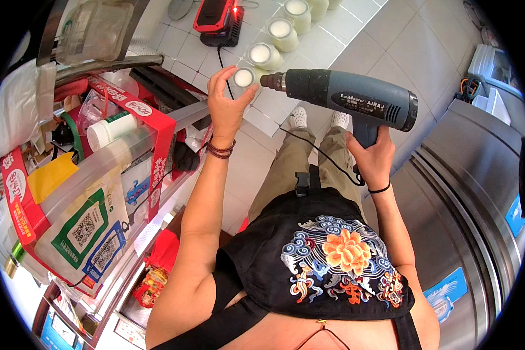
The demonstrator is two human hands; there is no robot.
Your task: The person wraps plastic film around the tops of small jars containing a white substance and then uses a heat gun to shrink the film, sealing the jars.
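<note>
My left hand [228, 98] has its thumb and fingers around a small glass jar [244, 78] with a white top surface, at the near end of a row. My right hand [373, 153] is wrapped around the handle of a blue-grey and black AIRAJ heat gun [354, 96]. The gun lies roughly level, its nozzle [273, 82] pointing left at the jar, close to my left thumb. Further jars [260, 54] of pale contents with white tops run away along the white tiled counter [332, 37]. A black cord [319, 151] trails from the gun's handle.
A red and black device [218, 22] with a lit red light and a cord sits on the counter. A red carton [162, 144] with bottles, bags and printed code cards crowds the left. Stainless steel refrigerator doors [446, 197] stand at the right, with plastic bins [494, 74] beyond.
</note>
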